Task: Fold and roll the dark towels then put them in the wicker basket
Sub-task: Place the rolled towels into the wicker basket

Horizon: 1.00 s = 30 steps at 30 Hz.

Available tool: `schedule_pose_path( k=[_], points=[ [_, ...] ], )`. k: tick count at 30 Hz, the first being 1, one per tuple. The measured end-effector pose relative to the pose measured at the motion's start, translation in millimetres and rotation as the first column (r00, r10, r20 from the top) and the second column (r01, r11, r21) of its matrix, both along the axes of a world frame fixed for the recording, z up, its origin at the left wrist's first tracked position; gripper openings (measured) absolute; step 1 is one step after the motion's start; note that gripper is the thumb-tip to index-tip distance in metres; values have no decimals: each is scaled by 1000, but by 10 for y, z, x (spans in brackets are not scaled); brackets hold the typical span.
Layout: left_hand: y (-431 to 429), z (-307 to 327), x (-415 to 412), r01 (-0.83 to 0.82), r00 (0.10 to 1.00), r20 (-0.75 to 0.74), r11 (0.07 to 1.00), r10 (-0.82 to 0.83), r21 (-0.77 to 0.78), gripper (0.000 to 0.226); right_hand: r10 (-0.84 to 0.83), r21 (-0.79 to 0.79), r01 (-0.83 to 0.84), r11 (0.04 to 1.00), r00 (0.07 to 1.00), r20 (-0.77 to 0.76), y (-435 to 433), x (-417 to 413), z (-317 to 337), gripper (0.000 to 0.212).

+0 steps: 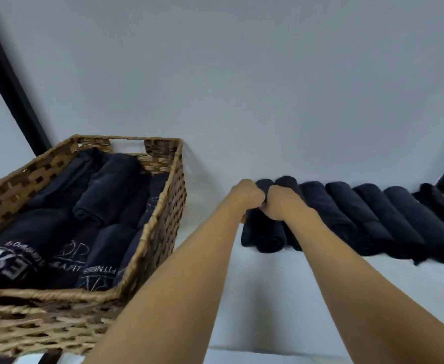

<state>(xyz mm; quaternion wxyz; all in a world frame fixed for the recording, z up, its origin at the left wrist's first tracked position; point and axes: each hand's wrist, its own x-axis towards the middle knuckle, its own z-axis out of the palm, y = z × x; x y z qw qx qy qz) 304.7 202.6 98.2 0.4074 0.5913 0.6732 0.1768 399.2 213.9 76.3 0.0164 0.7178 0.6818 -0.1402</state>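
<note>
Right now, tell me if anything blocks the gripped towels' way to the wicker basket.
Nothing visible does. Left hand and right hand grip the leftmost towels; only white surface lies between them and the open basket.

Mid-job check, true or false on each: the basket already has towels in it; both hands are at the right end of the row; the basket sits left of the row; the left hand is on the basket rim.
1. The wicker basket already holds rolled dark towels. True.
2. Both hands are at the right end of the row of rolls. False: the left hand and right hand grip the end rolls at the row's left end, nearest the basket.
3. The basket stands to the left of the row. True.
4. The left hand rests on the basket rim. False: it grips a roll in the row, apart from the basket.
</note>
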Motion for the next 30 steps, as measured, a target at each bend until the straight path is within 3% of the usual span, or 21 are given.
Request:
schedule_pose_path(
  k=[5, 9, 13, 16, 19, 21, 23, 26, 30],
  points=[
    [96, -374, 196, -108, 990, 78, 991, 114, -78, 30, -39, 64, 48, 997, 990, -134, 51, 78, -295, 19],
    [33, -354, 149, -154, 974, 150, 982, 169, -107, 35, -163, -3, 168, 986, 949, -271, 94, -23, -323, 18],
    [41, -87, 37, -137, 987, 77, 990, 138, -22, 58, -177, 19, 206, 978, 882, -436, 134, -98, -129, 23],
    [70, 476, -203, -15, 985, -168, 981, 48, 193, 69, -73, 126, 219, 968, 720, -690, 103, -289, 334, 16],
    [-80, 1218, -581, 129, 934, -357, 924, 9, 360, 41, 104, 216, 170, 961, 503, -858, -81, -657, 914, 9],
    [-172, 1512, -921, 151, 918, -396, 908, 17, 390, 21, 180, 227, 86, 970, 374, -910, -172, -975, 1164, 5],
    [-171, 1579, -1311, 96, 939, -341, 927, 36, 362, 18, 191, 205, 12, 979, 305, -933, -184, -1311, 1258, 6],
    [-84, 1378, -1822, -17, 972, -214, 941, 95, 339, 28, 189, 174, -75, 982, 357, -915, -101, -1791, 1191, 12],
    [88, 866, -2241, -218, 976, 84, 933, 202, 287, 22, 144, 90, -123, 988, 560, -816, 128, -2210, 936, 12]
  ],
)
